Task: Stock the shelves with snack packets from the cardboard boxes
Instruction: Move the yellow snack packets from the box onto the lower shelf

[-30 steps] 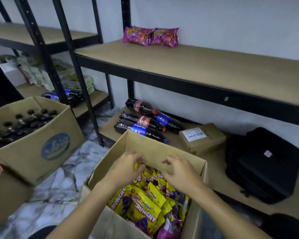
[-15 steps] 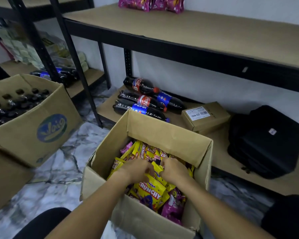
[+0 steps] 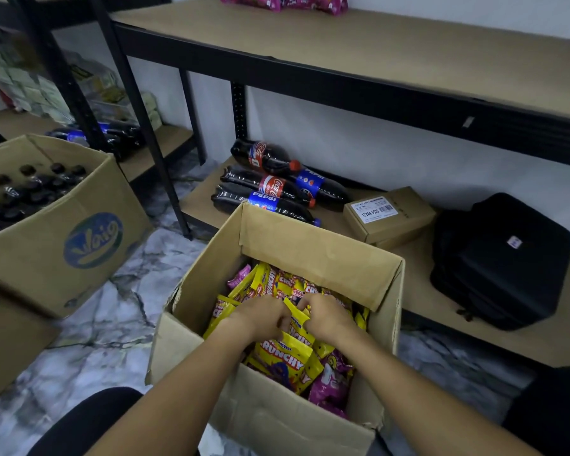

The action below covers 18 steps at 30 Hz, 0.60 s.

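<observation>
Two hands, left hand (image 3: 260, 319) and right hand (image 3: 326, 319), are pinching one yellow snack packet (image 3: 295, 315) inside the near cardboard box (image 3: 316, 250). Four soda bottles (image 3: 277, 189) are lying on the far low shelf (image 3: 418, 291), pink packets (image 3: 283, 0) are sitting on the upper shelf (image 3: 375, 51).

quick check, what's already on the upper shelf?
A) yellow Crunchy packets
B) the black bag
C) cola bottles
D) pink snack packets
D: pink snack packets lie at the back of the upper shelf; the cola bottles and black bag are on the lower shelf.
</observation>
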{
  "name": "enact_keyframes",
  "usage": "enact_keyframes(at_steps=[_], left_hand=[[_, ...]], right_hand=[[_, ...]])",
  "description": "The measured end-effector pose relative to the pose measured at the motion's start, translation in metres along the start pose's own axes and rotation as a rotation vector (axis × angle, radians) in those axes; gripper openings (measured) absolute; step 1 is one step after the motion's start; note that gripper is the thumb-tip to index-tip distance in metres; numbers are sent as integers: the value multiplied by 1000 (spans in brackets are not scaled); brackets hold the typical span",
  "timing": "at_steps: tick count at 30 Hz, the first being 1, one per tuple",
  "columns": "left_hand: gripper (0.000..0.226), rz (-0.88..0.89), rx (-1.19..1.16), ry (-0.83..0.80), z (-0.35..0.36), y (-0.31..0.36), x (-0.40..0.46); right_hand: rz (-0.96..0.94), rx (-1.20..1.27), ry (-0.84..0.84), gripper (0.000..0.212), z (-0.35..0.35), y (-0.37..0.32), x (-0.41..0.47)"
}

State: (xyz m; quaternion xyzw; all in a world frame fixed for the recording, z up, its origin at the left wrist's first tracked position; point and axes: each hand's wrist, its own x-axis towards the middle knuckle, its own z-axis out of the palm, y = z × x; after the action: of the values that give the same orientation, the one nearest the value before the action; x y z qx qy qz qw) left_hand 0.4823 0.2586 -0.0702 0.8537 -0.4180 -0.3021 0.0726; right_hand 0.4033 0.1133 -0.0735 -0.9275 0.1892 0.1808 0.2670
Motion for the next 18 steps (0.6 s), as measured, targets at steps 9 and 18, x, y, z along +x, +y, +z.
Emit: enact_keyframes(at_steps=[9, 18], left_hand=[[16, 78, -134, 136, -38, 5, -21], [26, 232, -203, 324, -108, 38, -45]], right_hand=[[-154, -8, 71, 39, -54, -4, -13], [-270, -57, 286, 35, -159, -21, -58]])
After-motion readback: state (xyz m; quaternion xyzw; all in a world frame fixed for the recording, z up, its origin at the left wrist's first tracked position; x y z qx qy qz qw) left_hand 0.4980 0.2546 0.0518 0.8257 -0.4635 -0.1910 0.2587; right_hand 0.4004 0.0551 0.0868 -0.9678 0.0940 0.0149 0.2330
